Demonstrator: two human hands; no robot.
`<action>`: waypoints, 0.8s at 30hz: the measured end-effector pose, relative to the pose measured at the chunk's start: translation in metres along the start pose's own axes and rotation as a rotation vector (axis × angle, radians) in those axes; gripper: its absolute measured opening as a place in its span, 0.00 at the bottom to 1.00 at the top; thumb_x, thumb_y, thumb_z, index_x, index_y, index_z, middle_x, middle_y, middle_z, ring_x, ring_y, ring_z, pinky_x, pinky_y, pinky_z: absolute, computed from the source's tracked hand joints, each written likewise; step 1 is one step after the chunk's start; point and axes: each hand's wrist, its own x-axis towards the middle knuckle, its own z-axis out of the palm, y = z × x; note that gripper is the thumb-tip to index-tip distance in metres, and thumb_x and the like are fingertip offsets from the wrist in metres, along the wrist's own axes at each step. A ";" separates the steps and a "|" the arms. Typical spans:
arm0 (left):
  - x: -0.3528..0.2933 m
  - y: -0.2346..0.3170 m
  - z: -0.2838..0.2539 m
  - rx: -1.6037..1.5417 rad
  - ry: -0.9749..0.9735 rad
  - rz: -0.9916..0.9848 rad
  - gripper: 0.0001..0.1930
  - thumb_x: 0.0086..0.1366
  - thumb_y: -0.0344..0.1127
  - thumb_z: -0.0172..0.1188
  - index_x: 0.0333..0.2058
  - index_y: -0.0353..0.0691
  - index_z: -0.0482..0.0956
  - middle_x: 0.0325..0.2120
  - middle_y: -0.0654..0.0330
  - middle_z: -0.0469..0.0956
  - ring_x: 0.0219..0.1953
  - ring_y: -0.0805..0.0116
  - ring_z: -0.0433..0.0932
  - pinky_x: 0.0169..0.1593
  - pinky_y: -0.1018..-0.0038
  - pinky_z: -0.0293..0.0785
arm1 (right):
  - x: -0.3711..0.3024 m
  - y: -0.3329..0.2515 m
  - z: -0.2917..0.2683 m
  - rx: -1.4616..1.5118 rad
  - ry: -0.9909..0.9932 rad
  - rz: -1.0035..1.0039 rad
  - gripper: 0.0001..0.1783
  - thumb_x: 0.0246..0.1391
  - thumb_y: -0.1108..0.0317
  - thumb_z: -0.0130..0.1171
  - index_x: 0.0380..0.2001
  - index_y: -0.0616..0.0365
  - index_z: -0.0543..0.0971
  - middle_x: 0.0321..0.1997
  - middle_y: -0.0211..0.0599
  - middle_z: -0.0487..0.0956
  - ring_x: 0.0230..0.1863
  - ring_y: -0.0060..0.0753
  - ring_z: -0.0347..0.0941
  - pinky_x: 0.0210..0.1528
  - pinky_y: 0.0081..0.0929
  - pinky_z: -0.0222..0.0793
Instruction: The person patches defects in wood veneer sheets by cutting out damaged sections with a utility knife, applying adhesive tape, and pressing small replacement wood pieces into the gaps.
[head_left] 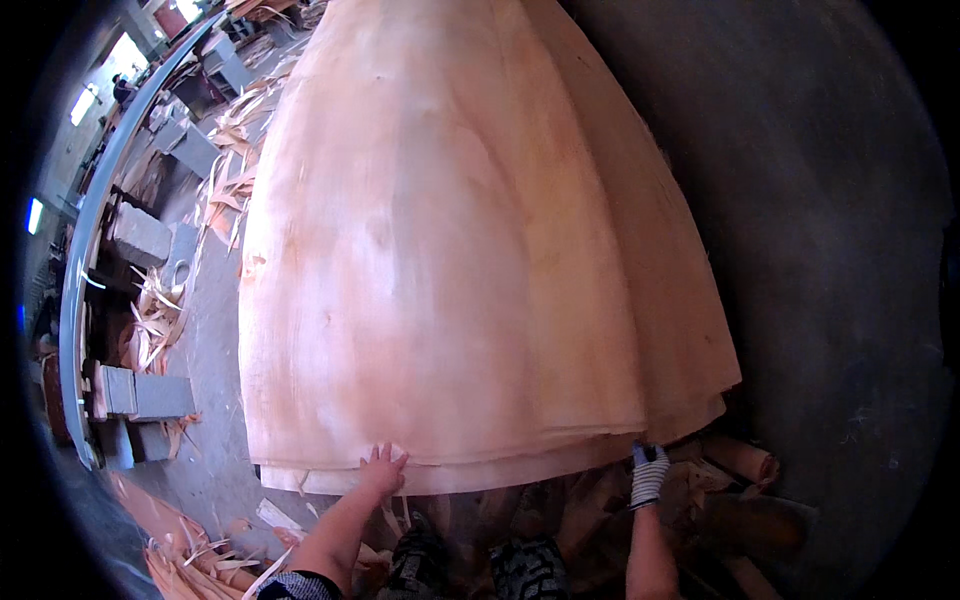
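Large, thin, pale wood veneer sheets (400,260) lie stacked before me, their near edges slightly out of line. My left hand (383,472), bare, rests on the near edge of the stack with its fingers apart. At the near right corner of the top sheet is my right hand (648,474), in a white striped glove with dark fingers. Its fingers are closed at that corner, their tips partly hidden. A darker sheet (655,250) shows from under the top one along the right side.
Veneer scraps (190,565) litter the floor at the lower left, and more lie under the near edge. Grey blocks (160,397) stand at the left beside a long blue-grey rail (75,270). Dark grey floor (830,250) stretches along the right. A distant person (122,90) appears at the upper left.
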 end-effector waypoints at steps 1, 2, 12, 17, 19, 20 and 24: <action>0.000 0.001 -0.001 0.011 -0.006 -0.007 0.33 0.60 0.48 0.56 0.64 0.67 0.58 0.69 0.51 0.42 0.69 0.42 0.45 0.63 0.37 0.48 | 0.007 0.006 -0.015 -0.045 0.011 0.014 0.20 0.52 0.59 0.65 0.37 0.68 0.77 0.37 0.38 0.80 0.38 0.31 0.74 0.43 0.33 0.71; 0.000 0.003 -0.003 0.043 -0.021 -0.025 0.33 0.60 0.49 0.56 0.64 0.68 0.57 0.69 0.51 0.41 0.69 0.42 0.46 0.63 0.37 0.48 | 0.014 0.010 -0.029 -0.059 0.016 0.001 0.21 0.52 0.58 0.65 0.38 0.69 0.77 0.37 0.39 0.80 0.38 0.32 0.74 0.43 0.33 0.71; 0.005 0.019 -0.018 0.123 -0.106 -0.118 0.27 0.62 0.50 0.50 0.62 0.64 0.63 0.68 0.49 0.46 0.68 0.43 0.49 0.63 0.41 0.52 | 0.106 0.044 -0.126 -0.581 0.012 0.218 0.28 0.54 0.54 0.61 0.49 0.67 0.75 0.52 0.47 0.77 0.47 0.50 0.74 0.50 0.40 0.67; -0.019 0.024 -0.006 0.091 0.130 -0.021 0.22 0.63 0.47 0.46 0.54 0.52 0.73 0.63 0.49 0.57 0.63 0.46 0.59 0.65 0.47 0.52 | 0.100 -0.005 -0.146 -0.237 -0.201 0.173 0.15 0.51 0.58 0.64 0.24 0.57 0.74 0.20 0.30 0.72 0.20 0.26 0.65 0.23 0.29 0.62; -0.042 0.023 0.004 0.000 0.171 0.122 0.22 0.63 0.50 0.46 0.48 0.45 0.77 0.48 0.47 0.74 0.57 0.50 0.67 0.64 0.53 0.55 | 0.078 -0.044 -0.180 -0.241 -0.193 0.161 0.15 0.51 0.57 0.63 0.25 0.58 0.75 0.21 0.30 0.73 0.22 0.27 0.66 0.26 0.31 0.63; -0.055 0.022 0.009 0.121 0.079 0.158 0.22 0.63 0.51 0.46 0.47 0.46 0.78 0.43 0.45 0.76 0.52 0.47 0.72 0.61 0.55 0.62 | 0.063 -0.064 -0.197 -0.246 -0.185 0.163 0.17 0.52 0.56 0.63 0.28 0.61 0.77 0.24 0.33 0.75 0.26 0.30 0.69 0.31 0.33 0.65; -0.123 0.025 0.036 -0.208 -0.091 0.126 0.23 0.64 0.53 0.46 0.45 0.44 0.79 0.45 0.47 0.78 0.49 0.48 0.75 0.53 0.58 0.70 | -0.007 -0.138 -0.222 -0.198 -0.214 0.154 0.16 0.51 0.58 0.63 0.28 0.63 0.77 0.21 0.32 0.76 0.24 0.30 0.70 0.30 0.34 0.65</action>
